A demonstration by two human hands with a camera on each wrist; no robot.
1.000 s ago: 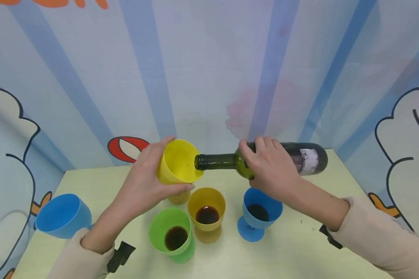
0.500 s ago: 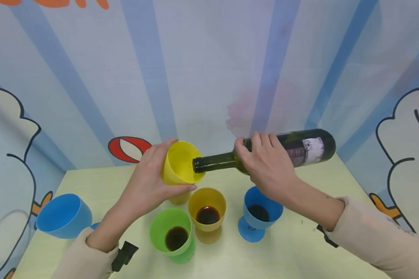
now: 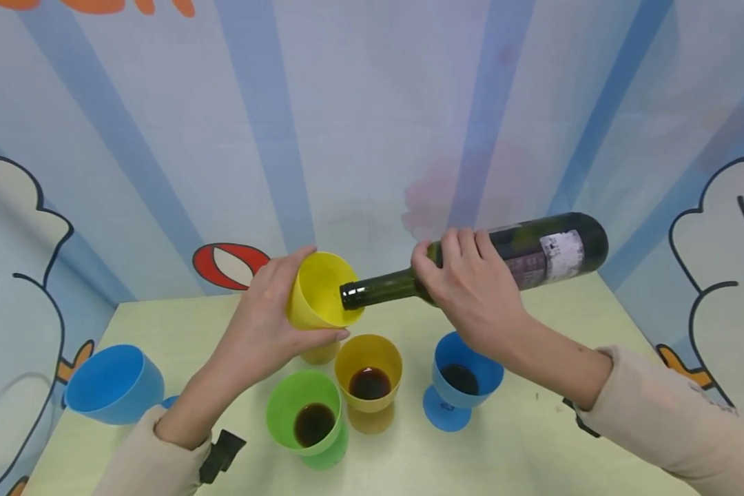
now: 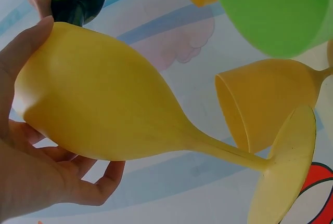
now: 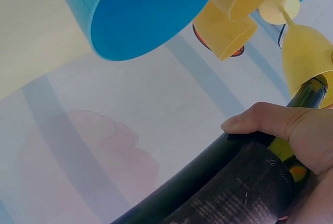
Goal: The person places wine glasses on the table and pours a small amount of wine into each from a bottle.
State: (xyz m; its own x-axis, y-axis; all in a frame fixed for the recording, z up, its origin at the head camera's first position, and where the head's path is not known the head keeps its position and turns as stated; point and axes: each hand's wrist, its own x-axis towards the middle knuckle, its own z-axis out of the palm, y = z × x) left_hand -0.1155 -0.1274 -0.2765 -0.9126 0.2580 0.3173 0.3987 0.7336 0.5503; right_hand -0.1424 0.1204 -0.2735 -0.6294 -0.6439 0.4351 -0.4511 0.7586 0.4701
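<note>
My left hand (image 3: 269,313) holds a bright yellow goblet (image 4: 104,94) by its bowl, tilted, above the table. Its long stem and round foot show in the left wrist view. My right hand (image 3: 477,282) grips a dark green wine bottle (image 3: 558,251) near the shoulder, base raised and neck slanting down to the left. The bottle's mouth (image 3: 352,295) is inside the goblet's rim. No liquid shows in the goblet, and I cannot tell whether any is flowing. Below are an amber goblet (image 3: 381,351), a green goblet (image 3: 279,413) and a blue goblet (image 3: 486,375), each holding dark liquid.
Another blue goblet (image 3: 114,386) stands at the left, beside my left forearm. A further amber goblet (image 4: 265,99) shows in the wrist views. The pale yellow table (image 3: 508,461) ends at a striped backdrop (image 3: 372,138).
The bottle has gone from nearly level to tilted: its base rose to the right and its mouth dipped slightly deeper into the goblet. My left hand shifted slightly right, then stayed still.
</note>
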